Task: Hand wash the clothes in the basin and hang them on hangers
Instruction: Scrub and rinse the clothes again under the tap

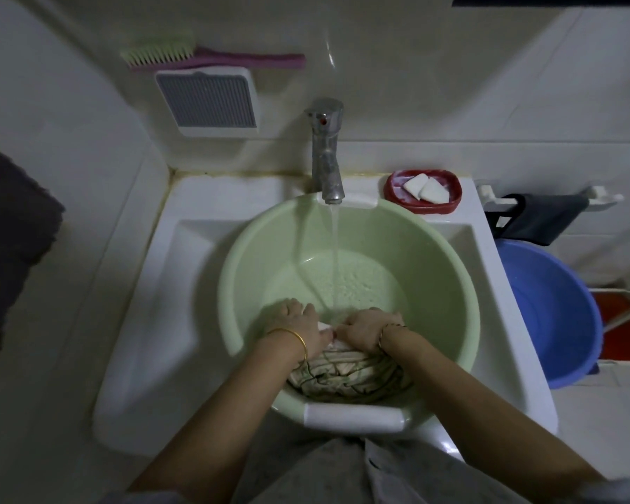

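The left hand [299,323] wearing a gold bangle presses its curled fingers [288,307] onto the bunched, striped pale cloth garment [346,372] at the near side of the round pale-green plastic basin [451,281], which sits in the white sink [161,285]. At the middle, water runs from the chrome tap [326,150] into the foamy pool, so the scrubbing is best kept low in the basin to avoid splashing. The right hand [368,327] grips the same garment with fingers curled round a fold; rubbing the two fists against each other should work the soap through.
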A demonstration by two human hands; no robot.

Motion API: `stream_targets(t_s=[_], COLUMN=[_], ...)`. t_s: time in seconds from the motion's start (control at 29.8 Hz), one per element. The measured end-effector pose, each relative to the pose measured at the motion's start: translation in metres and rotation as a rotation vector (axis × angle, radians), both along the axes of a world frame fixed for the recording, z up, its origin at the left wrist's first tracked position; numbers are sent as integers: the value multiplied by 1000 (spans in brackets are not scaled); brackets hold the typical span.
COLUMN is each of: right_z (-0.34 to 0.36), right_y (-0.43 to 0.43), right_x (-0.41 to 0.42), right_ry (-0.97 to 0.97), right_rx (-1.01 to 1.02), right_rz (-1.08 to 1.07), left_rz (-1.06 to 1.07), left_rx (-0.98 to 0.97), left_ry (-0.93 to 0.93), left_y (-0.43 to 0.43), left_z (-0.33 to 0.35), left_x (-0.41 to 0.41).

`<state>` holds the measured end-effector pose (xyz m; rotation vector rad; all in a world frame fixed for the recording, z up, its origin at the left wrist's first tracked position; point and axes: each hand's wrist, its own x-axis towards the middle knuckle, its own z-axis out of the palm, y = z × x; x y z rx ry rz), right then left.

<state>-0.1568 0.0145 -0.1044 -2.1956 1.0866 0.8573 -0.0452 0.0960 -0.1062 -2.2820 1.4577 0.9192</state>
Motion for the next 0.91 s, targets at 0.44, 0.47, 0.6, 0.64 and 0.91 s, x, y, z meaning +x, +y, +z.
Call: stream_targets(t_s=[0.44, 0.47, 0.6, 0.64, 0.91], right_z=[6, 6, 8, 8, 6], right_y=[5, 5, 5, 5, 5], right_x=[3, 3, 3, 3, 2], right_ry=[50, 56, 84, 85, 67], right_rx=[-62, -66, -59, -57, -67], right_rz=[98, 101, 123, 124, 90], left_rz=[32, 31, 37, 39, 65], left_rx=[101, 103, 86, 84, 63], left_ry=[-26, -23, -6, -3, 28], left_y=[-2, -2, -4, -4, -4], left_z=[-2, -2, -4, -4, -7], left_x=[0, 0, 1, 2, 4])
